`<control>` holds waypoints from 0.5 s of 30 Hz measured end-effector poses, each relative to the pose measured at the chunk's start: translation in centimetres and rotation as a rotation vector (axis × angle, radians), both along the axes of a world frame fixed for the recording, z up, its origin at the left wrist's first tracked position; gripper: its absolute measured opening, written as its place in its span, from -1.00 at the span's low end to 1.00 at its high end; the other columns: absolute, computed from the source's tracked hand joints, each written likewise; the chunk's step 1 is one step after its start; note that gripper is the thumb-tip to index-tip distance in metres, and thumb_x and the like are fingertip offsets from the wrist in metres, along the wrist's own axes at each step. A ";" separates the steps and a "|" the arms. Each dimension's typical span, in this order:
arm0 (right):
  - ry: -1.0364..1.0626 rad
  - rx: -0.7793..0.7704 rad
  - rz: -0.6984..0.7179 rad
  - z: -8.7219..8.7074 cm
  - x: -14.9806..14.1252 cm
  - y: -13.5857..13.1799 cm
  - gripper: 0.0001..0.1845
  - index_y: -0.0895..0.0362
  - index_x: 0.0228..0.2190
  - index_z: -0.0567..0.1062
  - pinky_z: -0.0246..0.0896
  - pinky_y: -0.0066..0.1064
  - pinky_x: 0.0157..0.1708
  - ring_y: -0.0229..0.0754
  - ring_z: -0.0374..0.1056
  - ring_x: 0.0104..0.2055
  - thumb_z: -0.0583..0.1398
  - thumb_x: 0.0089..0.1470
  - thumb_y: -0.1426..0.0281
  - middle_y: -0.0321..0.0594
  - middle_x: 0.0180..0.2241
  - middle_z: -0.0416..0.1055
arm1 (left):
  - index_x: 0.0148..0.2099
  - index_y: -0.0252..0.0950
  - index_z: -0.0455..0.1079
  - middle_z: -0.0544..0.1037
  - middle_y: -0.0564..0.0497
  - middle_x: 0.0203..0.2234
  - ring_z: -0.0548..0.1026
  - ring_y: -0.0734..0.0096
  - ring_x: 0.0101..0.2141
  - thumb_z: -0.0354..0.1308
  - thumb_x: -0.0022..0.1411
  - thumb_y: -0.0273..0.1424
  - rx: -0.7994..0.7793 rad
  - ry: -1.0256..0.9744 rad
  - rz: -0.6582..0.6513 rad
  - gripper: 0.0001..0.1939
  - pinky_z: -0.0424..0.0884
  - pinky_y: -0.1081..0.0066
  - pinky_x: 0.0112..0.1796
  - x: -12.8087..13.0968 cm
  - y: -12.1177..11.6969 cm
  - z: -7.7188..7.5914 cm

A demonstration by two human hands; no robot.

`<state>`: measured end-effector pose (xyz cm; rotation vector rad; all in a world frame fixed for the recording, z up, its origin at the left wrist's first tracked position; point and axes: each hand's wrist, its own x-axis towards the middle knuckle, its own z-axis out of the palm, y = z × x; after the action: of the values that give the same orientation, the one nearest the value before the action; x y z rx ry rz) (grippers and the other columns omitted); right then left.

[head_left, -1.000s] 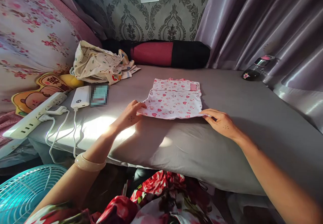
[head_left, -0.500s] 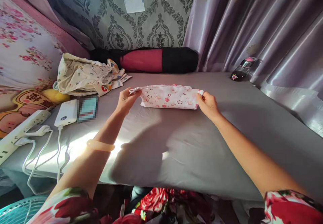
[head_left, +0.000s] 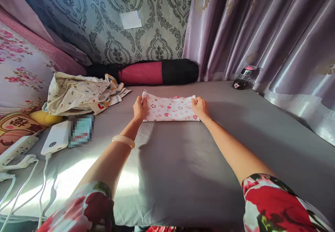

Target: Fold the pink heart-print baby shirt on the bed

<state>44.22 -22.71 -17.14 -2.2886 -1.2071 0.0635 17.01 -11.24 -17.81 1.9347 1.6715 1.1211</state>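
A small white garment with pink hearts (head_left: 170, 108) lies folded into a flat strip on the grey bed sheet (head_left: 183, 162). My left hand (head_left: 139, 107) pinches its left end, fingers closed on the cloth. My right hand (head_left: 200, 107) grips its right end the same way. Both arms reach straight ahead, and a pale bangle sits on my left wrist.
A cream printed cloth pile (head_left: 81, 93) lies at the left. Nearer are a white power bank (head_left: 55, 142), a blurred flat item (head_left: 80, 130) and a power strip (head_left: 16, 147) with cables. A black and pink roll (head_left: 146, 72) lies along the wall. A small bottle (head_left: 242, 79) stands by the curtain.
Both hands lifted the garment's near edge and carried it away from me, folding it over onto its far half. It now lies as a narrower strip, still held at both ends.
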 end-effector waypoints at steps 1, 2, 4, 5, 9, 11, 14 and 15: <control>-0.002 -0.025 -0.004 0.1 0.0 0.0 -0.63 0.14 -0.18 0.47 0.20 -0.30 -0.24 0.05 0.43 -0.13 -0.03 0.30 0.19 0.02 -0.19 0.52 | -0.29 -0.20 0.29 0.45 -0.01 -0.44 0.48 0.18 -0.27 -0.03 0.33 -0.25 -0.011 0.040 0.008 -0.81 0.30 0.31 -0.25 0.2 -0.1 -0.1; -0.007 -0.048 -0.005 0.2 -0.1 0.1 -0.61 0.14 -0.16 0.47 0.21 -0.28 -0.21 0.06 0.43 -0.11 -0.04 0.31 0.19 0.03 -0.18 0.52 | -0.25 -0.20 0.30 0.48 -0.04 -0.40 0.49 0.13 -0.23 -0.06 0.35 -0.25 -0.028 0.074 0.017 -0.80 0.31 0.29 -0.23 0.3 -0.2 -0.1; -0.021 -0.084 -0.003 0.3 -0.2 0.2 -0.59 0.14 -0.11 0.47 0.23 -0.25 -0.17 0.07 0.43 -0.08 -0.05 0.32 0.18 0.04 -0.16 0.52 | -0.18 -0.19 0.32 0.53 -0.10 -0.33 0.51 0.05 -0.17 -0.10 0.38 -0.22 -0.067 0.125 0.038 -0.76 0.33 0.25 -0.21 0.6 -0.4 -0.2; -0.031 -0.098 0.000 0.4 -0.3 0.3 -0.58 0.14 -0.10 0.46 0.23 -0.24 -0.15 0.08 0.43 -0.07 -0.06 0.33 0.18 0.05 -0.16 0.52 | -0.14 -0.19 0.33 0.54 -0.13 -0.29 0.51 0.01 -0.14 -0.12 0.39 -0.20 -0.086 0.145 0.050 -0.74 0.34 0.23 -0.21 0.8 -0.4 -0.2; -0.070 -0.145 0.007 0.6 -0.3 1.0 -0.56 0.17 -0.04 0.44 0.23 -0.19 -0.09 0.10 0.42 -0.02 -0.07 0.34 0.18 0.10 -0.12 0.50 | -0.05 -0.17 0.32 0.57 -0.18 -0.21 0.52 -0.04 -0.11 -0.19 0.42 -0.16 -0.144 0.207 0.091 -0.67 0.36 0.19 -0.22 1.2 -0.2 -0.1; -0.073 -0.168 0.004 0.7 -0.2 1.4 -0.55 0.18 -0.03 0.44 0.23 -0.18 -0.06 0.10 0.42 0.01 -0.08 0.35 0.17 0.13 -0.10 0.49 | -0.03 -0.17 0.32 0.58 -0.19 -0.19 0.53 -0.03 -0.10 -0.22 0.43 -0.16 -0.153 0.240 0.097 -0.65 0.36 0.18 -0.22 1.4 0.0 0.0; -0.074 -0.191 -0.003 0.6 0.0 1.8 -0.55 0.19 -0.03 0.44 0.22 -0.18 -0.04 0.09 0.41 0.02 -0.08 0.36 0.18 0.13 -0.09 0.49 | -0.01 -0.17 0.31 0.58 -0.20 -0.15 0.53 -0.02 -0.08 -0.26 0.43 -0.17 -0.164 0.292 0.099 -0.63 0.37 0.17 -0.20 1.7 0.3 0.1; -0.079 -0.193 -0.002 0.4 0.0 1.9 -0.55 0.19 -0.03 0.45 0.23 -0.18 -0.04 0.09 0.42 0.02 -0.08 0.36 0.19 0.13 -0.09 0.49 | 0.00 -0.18 0.31 0.58 -0.22 -0.14 0.53 -0.03 -0.08 -0.27 0.43 -0.17 -0.174 0.306 0.101 -0.62 0.37 0.16 -0.20 1.8 0.3 0.0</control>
<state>44.25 -20.77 -16.70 -2.4795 -1.2882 0.0938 18.77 -10.91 -17.76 2.0054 1.9706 0.7086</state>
